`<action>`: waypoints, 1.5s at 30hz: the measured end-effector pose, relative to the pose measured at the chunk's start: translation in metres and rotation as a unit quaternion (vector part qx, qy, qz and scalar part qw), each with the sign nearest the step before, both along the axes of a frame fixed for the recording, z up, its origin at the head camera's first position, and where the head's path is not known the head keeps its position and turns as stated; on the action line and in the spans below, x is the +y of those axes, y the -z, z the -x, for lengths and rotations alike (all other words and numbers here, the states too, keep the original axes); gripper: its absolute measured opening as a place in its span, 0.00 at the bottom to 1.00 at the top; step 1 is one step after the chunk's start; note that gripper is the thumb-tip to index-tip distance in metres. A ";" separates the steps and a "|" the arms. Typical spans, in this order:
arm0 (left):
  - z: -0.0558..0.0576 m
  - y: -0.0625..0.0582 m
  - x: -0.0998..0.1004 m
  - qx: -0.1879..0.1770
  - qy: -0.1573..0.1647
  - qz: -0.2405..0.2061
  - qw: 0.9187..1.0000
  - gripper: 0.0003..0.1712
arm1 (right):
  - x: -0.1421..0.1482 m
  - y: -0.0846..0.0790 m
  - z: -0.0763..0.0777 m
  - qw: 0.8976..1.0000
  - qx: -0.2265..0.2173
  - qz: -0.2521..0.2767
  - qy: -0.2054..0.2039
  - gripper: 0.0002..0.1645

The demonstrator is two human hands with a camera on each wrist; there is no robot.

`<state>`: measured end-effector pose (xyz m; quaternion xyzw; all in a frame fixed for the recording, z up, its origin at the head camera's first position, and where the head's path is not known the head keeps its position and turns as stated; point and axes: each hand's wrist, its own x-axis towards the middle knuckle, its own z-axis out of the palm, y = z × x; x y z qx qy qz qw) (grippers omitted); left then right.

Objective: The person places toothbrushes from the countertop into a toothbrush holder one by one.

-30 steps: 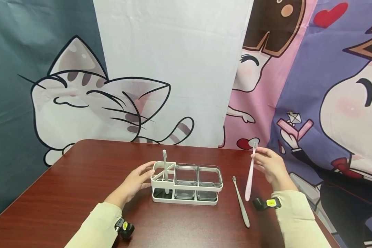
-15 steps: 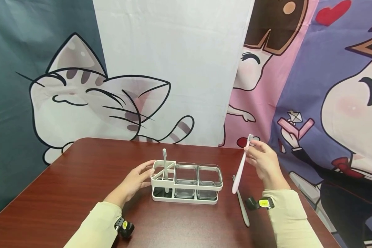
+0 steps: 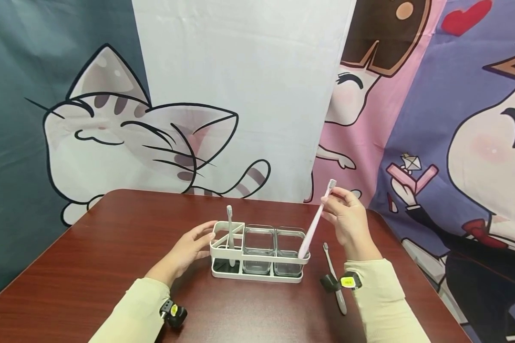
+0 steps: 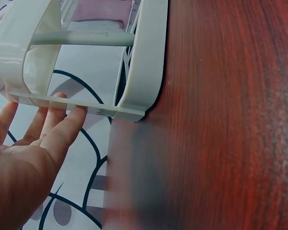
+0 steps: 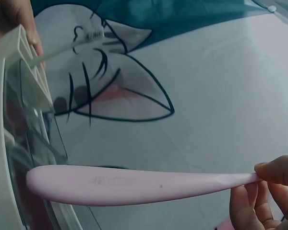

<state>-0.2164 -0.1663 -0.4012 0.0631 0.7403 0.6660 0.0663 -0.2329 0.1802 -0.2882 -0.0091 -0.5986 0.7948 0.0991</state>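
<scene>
My right hand (image 3: 350,221) pinches a pink toothbrush (image 3: 312,230) near its bristle head, which points up. The brush slants down to the left, its handle end over the right-hand clear cup (image 3: 289,242) of a white toothbrush holder (image 3: 263,257). From the right wrist view, the pink handle (image 5: 134,186) stretches from the fingertips toward the holder. My left hand (image 3: 190,248) touches the holder's left end with extended fingertips, as the left wrist view also shows. One grey toothbrush (image 3: 230,233) stands upright in the holder's left section.
Another grey toothbrush (image 3: 334,281) lies on the brown table (image 3: 154,228), right of the holder and below the right wrist. A second clear cup (image 3: 258,243) sits in the holder's middle. A printed cartoon cloth (image 3: 240,71) hangs behind the table.
My right hand has carried the pink toothbrush leftward and slightly up, from the table's right side to above the right cup. The brush tilts more now. My left hand and the holder stay put.
</scene>
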 end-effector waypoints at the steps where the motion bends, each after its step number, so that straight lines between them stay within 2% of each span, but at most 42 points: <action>1: 0.000 0.000 0.000 0.000 0.000 -0.001 1.000 0.30 | -0.003 0.000 0.000 1.000 0.001 0.003 0.001 0.15; 6: 0.001 0.000 0.001 -0.002 0.000 -0.010 1.000 0.30 | -0.019 0.000 0.000 1.000 0.005 0.009 0.000 0.16; 12: -0.001 0.000 -0.001 -0.001 -0.001 -0.001 1.000 0.29 | -0.039 0.000 0.003 0.999 0.017 0.031 0.005 0.18; 21: -0.003 -0.002 -0.003 0.002 -0.002 0.003 1.000 0.30 | -0.069 -0.004 0.004 0.996 0.050 0.066 0.029 0.19; 33: -0.001 0.000 -0.002 0.002 -0.003 0.001 1.000 0.30 | -0.097 -0.003 0.005 0.993 0.070 0.093 0.034 0.19; 40: 0.002 0.001 0.000 0.003 -0.003 -0.012 1.000 0.30 | -0.113 0.002 0.004 0.992 0.084 0.086 0.028 0.20; 45: 0.001 0.002 0.001 0.001 -0.004 -0.007 1.000 0.29 | -0.124 0.010 0.003 0.992 0.101 0.072 0.013 0.19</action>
